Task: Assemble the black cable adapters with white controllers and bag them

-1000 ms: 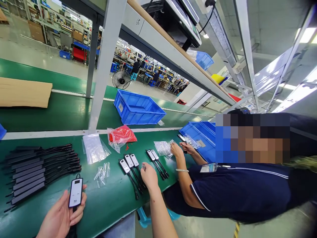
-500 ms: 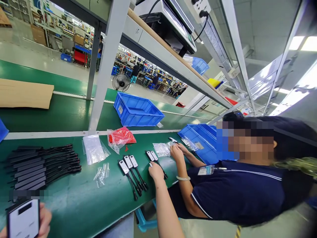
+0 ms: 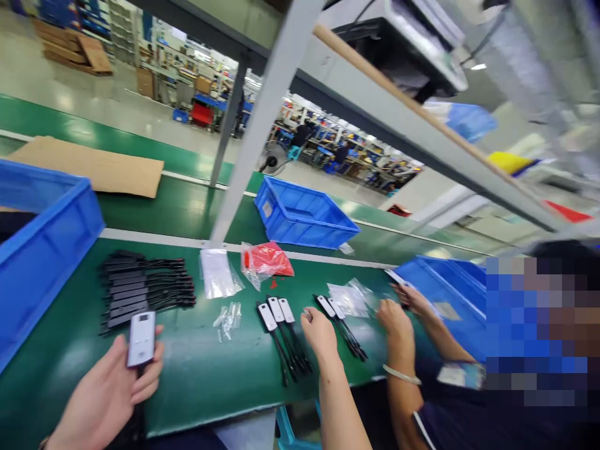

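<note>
Now, at your far left, a deep blue plastic bin (image 3: 56,265) has something dark in it. Your left hand (image 3: 107,384) grips a white-faced, black-edged rectangular device (image 3: 141,339) above the green bench (image 3: 201,375), its long axis nearly upright, cable end down toward you. Further right, a clear plastic bag (image 3: 253,269) contains red pieces. Next, three similar devices (image 3: 267,317) lie slantwise, white heads away from you. Beside them your right hand (image 3: 323,334) curls its fingers; whether it holds anything, you cannot tell.
</note>
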A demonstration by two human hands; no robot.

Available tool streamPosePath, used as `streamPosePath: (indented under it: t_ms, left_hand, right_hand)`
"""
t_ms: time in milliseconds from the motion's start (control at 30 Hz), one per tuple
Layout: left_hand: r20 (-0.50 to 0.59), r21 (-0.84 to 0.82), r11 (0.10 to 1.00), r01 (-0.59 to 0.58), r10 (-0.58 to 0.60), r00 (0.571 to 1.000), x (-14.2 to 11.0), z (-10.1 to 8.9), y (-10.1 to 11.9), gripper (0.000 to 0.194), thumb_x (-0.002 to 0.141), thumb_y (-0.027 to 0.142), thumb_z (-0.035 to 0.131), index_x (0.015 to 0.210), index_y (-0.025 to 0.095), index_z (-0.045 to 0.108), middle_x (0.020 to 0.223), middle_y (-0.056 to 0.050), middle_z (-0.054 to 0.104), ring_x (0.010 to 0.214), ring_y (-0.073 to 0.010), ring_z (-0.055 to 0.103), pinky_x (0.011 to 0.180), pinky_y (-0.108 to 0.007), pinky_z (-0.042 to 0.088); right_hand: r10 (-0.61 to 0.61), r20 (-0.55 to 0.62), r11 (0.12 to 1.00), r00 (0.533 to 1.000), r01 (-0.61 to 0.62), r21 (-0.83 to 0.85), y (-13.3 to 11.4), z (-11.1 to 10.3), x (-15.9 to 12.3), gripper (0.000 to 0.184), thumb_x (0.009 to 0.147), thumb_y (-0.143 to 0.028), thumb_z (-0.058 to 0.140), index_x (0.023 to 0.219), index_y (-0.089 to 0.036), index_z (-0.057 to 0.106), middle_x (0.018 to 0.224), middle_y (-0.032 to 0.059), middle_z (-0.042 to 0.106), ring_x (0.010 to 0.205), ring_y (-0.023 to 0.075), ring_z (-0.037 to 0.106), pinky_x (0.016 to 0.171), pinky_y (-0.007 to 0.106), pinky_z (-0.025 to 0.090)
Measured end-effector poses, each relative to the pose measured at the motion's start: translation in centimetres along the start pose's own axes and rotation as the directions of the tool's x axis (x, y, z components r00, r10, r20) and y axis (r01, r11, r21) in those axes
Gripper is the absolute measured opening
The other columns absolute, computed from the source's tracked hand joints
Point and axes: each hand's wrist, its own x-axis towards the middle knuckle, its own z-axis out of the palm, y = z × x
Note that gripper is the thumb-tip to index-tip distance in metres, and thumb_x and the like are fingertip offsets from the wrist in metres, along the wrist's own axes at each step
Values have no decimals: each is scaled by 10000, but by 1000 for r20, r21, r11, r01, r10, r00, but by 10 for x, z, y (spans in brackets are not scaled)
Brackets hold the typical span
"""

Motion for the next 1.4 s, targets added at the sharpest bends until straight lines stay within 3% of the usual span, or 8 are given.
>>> streamPosePath:
  t_ms: [100, 267, 400, 533, 633, 733, 1000, 1400]
  left_hand:
    - [116, -58, 998, 15, -8, 993, 9, 14, -8, 365, 858, 410, 404, 1108, 173, 523, 754, -41, 515, 492, -76, 307, 447, -222, 248]
    - [133, -105, 990, -95, 109, 985, 16, 19, -20, 355, 879, 408, 359, 1083, 165, 518, 761, -29, 479, 507, -74, 318, 473, -222, 264]
    - [124, -96, 985, -143, 154, 980, 11, 18, -22, 368, 873, 432, 364, 1097, 175, 503, 777, -28, 466, 507, -70, 315, 476, -220, 269]
    - [115, -46, 992, -119, 124, 986, 6, 12, -23, 340, 867, 420, 396, 1066, 172, 515, 770, -29, 458, 493, -58, 307, 426, -197, 193]
    - [128, -23, 997, -67, 69, 989, 4, 8, -26, 328, 861, 427, 407, 1042, 179, 526, 787, -34, 468, 486, -55, 301, 414, -196, 159]
    - [140, -15, 1000, -20, 22, 990, 3, 8, -32, 332, 860, 440, 401, 1008, 179, 541, 797, -36, 473, 479, -52, 292, 416, -202, 153]
    - [95, 50, 998, -26, 21, 995, 3, 9, -47, 305, 856, 428, 418, 922, 156, 539, 690, -2, 424, 488, -58, 308, 430, -204, 164]
    - [106, 75, 997, -33, 25, 994, 4, 9, -49, 296, 859, 435, 408, 922, 170, 524, 656, 22, 359, 504, -66, 307, 447, -216, 172]
  right_hand:
    - [-286, 73, 927, 955, 256, 273, -69, 8, -55, 258, 829, -323, 424, 832, -184, 642, 744, 44, 629, 671, 160, 557, 609, 225, 383]
    - [-719, 264, 571, 643, 330, 752, -162, 27, -151, 124, 759, -274, 582, 841, -202, 639, 718, -14, 557, 621, 111, 490, 564, 195, 356]
    - [-765, 328, 512, 553, 214, 832, -186, 40, -176, 109, 739, -212, 597, 648, -156, 578, 622, -42, 468, 569, 85, 407, 522, 185, 316]
    - [-837, 369, 504, 404, 305, 808, -177, 23, -162, 93, 687, -234, 666, 736, -186, 603, 662, -52, 511, 604, 92, 458, 547, 184, 338]
    - [-771, 260, 544, 581, 391, 742, -171, 5, -146, 238, 787, -271, 562, 1018, -217, 541, 796, -20, 568, 706, 120, 525, 630, 205, 390]
    - [-699, 29, 586, 715, 549, 596, -175, -2, -136, 186, 897, -254, 342, 942, -196, 514, 797, 16, 561, 719, 134, 527, 653, 234, 388]
    - [-773, -129, 575, 621, 772, 269, -196, 11, -136, 290, 918, -241, 268, 719, -190, 473, 666, 24, 484, 627, 147, 461, 595, 256, 341]
    - [-768, -119, 597, 629, 771, 221, -196, 19, -133, 287, 920, -231, 272, 708, -194, 461, 659, 21, 468, 612, 146, 443, 577, 256, 332]
